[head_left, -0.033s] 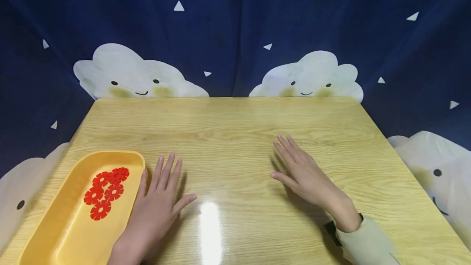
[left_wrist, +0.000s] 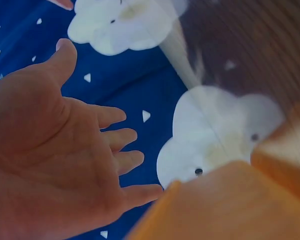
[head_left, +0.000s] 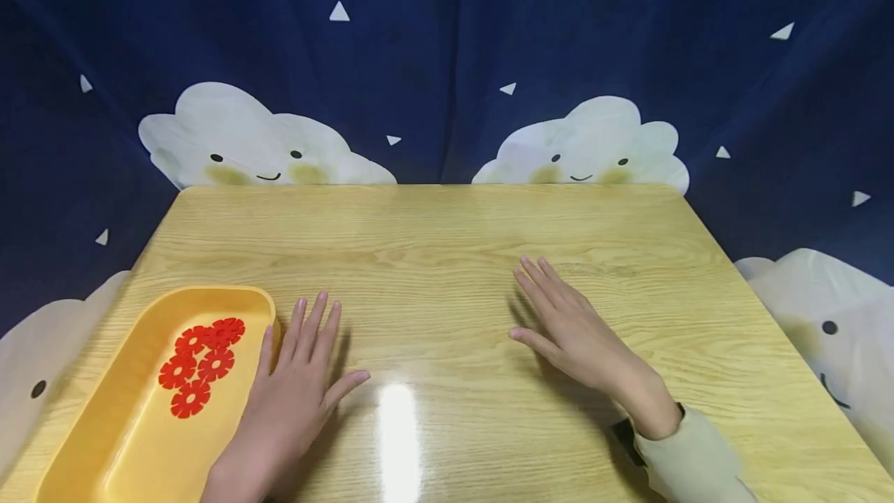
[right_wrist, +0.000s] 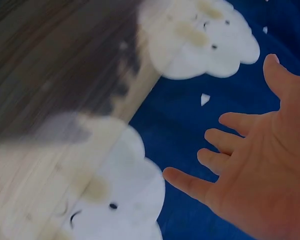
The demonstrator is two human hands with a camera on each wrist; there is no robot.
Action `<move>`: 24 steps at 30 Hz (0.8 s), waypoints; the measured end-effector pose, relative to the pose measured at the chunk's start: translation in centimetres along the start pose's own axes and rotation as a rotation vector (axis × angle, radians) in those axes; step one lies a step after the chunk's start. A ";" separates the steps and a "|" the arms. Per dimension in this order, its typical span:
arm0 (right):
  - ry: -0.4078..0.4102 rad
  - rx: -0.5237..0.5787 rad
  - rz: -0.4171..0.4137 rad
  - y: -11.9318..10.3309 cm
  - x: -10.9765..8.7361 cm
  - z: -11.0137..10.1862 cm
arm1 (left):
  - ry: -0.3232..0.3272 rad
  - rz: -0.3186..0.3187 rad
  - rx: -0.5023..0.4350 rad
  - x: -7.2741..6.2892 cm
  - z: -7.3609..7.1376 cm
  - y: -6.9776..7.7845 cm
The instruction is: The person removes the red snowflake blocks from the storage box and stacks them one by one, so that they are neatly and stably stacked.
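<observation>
My left hand (head_left: 289, 398) is held palm down with fingers spread and nothing in them, right beside the inner edge of a yellow plastic tray (head_left: 126, 332). Several red notched discs (head_left: 190, 398), gear-like with a hole in the middle, lie in that tray, some overlapping. Over the right half of the table my right hand (head_left: 583, 332) hovers with straight fingers, also bare. In the left wrist view, the palm of the left hand (left_wrist: 65, 155) faces the camera near the blurred tray (left_wrist: 230, 205). The right hand (right_wrist: 260, 160) appears spread in the right wrist view.
A light wood-grain table (head_left: 447, 270) spans the view, with a bright glare patch in front. Behind and along its sides hangs a dark blue cloth (head_left: 419, 45) printed with white clouds and small triangles. A beige sleeve (head_left: 694, 456) covers the right forearm.
Both hands have shifted very slightly to the left. The tray and the red discs stay where they were.
</observation>
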State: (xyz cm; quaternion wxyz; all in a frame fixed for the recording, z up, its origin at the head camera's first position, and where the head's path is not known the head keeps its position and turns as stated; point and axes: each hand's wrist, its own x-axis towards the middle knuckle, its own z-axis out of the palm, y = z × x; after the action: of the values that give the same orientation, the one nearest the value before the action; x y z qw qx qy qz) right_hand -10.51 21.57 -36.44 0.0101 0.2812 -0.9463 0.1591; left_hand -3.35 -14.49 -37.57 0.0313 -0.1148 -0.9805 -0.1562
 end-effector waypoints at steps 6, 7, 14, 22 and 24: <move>-0.031 0.005 -0.125 -2.3 1.5 1.2 | 0.026 -0.060 0.008 -1.9 -0.4 -1.3; -0.045 0.007 -0.138 -2.7 1.7 1.4 | 0.034 -0.072 0.014 -2.3 -0.4 -1.6; -0.134 0.027 -0.269 -6.3 4.3 3.3 | 0.113 -0.171 0.027 -5.3 -0.2 -4.7; -0.211 -0.001 -0.425 -11.5 8.0 5.2 | 0.119 -0.397 0.098 -8.4 -0.2 -10.4; -0.228 -0.020 -0.448 -12.7 8.9 5.7 | 0.202 -0.422 0.101 -9.1 0.0 -11.3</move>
State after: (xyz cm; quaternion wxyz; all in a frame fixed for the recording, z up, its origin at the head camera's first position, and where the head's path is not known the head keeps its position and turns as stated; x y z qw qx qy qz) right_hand -10.78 5.11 -37.13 -0.0591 0.4998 -0.8570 0.1107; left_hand 2.79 -26.93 -41.83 0.1017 0.1106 -0.9812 -0.1208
